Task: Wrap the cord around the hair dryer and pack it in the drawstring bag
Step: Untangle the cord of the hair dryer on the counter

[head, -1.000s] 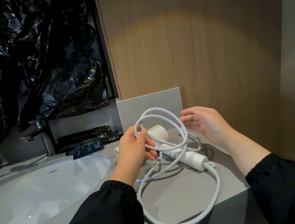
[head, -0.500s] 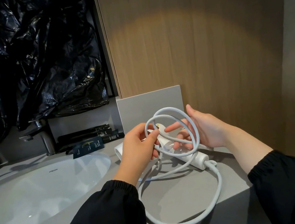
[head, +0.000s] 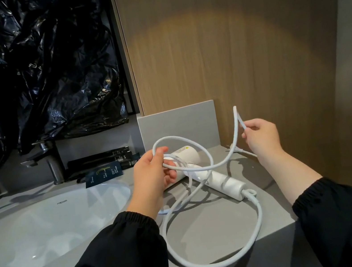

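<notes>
White plastic hair dryer [head: 231, 186] lies on its side on the matte grey stone-look bench [head: 210, 228], right of the basin. Its short cylindrical barrel points toward the back wall & its smooth round handle angles toward the person.

The white round rubbery cord [head: 260, 212] leaves the handle end and sweeps in one wide loop out past the front edge of the bench. It then climbs back to the hands, crossing over the dryer body. It isn't wound on the dryer, just loose coils above & around it.

The left hand [head: 151, 175] is raised just left of the barrel, fingers curled round a smaller loop of cord w/ thumb on top. The right hand [head: 262, 134] is up by the wood panel, well apart from the left. It pinches a tight upright fold of cord btwn thumb & fingertips, and the bend stands above the knuckles. Both arms are in black sleeves w/ gathered elastic cuffs.

- Left: glossy white oval sink [head: 45, 227] w/ a brushed-metal faucet [head: 50, 162] behind it.
- Behind the faucet: flat black toiletry packets [head: 101, 157] stacked by the wall, & a dark card sachet [head: 103, 175] leaning in front.
- Above: crinkled shiny black plastic sheeting [head: 29, 65].
- Right: warm-lit wood-grain panel [head: 236, 40] & a plain grey square splash tile [head: 175, 124].
</notes>
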{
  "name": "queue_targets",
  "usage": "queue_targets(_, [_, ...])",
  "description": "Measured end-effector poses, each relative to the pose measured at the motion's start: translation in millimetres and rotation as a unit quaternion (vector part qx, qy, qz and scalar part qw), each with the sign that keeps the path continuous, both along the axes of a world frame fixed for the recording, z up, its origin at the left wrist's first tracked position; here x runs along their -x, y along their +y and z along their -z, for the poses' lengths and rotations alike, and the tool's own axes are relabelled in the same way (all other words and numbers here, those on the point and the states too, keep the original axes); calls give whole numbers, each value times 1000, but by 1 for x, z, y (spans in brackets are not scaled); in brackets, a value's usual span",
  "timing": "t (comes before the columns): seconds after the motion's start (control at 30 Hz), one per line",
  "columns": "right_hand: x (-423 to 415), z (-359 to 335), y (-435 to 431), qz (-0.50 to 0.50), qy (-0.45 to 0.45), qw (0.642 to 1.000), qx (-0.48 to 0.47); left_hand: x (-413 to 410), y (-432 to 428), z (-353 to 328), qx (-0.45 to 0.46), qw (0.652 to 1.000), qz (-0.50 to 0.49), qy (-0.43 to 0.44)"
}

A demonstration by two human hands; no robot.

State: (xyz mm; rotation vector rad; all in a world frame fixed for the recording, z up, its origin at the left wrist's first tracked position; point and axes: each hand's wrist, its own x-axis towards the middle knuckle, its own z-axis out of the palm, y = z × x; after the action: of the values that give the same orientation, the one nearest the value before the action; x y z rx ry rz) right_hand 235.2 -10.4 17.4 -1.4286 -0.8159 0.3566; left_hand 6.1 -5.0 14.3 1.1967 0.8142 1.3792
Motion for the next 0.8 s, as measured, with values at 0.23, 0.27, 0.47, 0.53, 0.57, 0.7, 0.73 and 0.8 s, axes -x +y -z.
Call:
queue_targets(0.23, [1,1,-1,18,-32,999,-34,0,-1,-4,30,999,29,-27])
queue_targets(0.27, [3,3,-3,36,-91,993,-72,0,-2,-3,22,999,36,-16])
queue_targets(0.47, [27,13,-2,-186,-296,937,-6,-4,0,1,-28,996,69,51])
queue_targets(0.53, [32,15,-2,-229,-306,923,55,-6,-1,2,-50,994,67,71])
queue_targets(0.57, [35,13,-4,-241,-293,924,51,-6,-1,2,-61,994,59,70])
queue_targets(0.7, [34,7,-11,-322,-247,911,72,-4,4,2,-66,997,-4,29])
queue_targets(0.73, [34,7,-12,-339,-250,902,96,-3,5,2,-58,998,-14,20])
queue_targets(0.8, [35,9,-11,-346,-275,887,131,-4,6,1,-46,999,-14,8])
